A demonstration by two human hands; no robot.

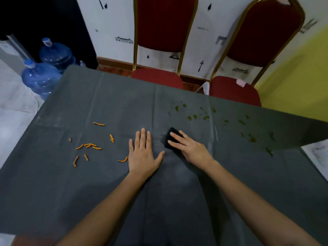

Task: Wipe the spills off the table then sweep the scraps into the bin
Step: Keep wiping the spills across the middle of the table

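The left hand (144,156) lies flat on the grey-covered surface (106,189), palm down, with straight fingers that point to the far side and the thumb spread to the right; its grip is wide and holds nothing. Just to its right, the right hand (189,149) presses on a dark pad (170,134). Its fingers are laid nearly straight across the top of the pad, so the grip is wide, pressing rather than clasping; the thumb is hidden. The pad sits flat near the middle of the surface, with a few small clear droplets just to its left.

The spills (206,118) are greenish-yellow drops and streaks scattered over the far right part of the surface, beyond and to the right of the pad, apart from it. The orange scraps (90,144), short thin sticks, lie loose on the left part; the nearest one is just beside the left hand's little finger.

Past the far edge stand two red chairs (158,79) with gold frames. At the far left corner two blue water jugs (41,78) stand on the floor.
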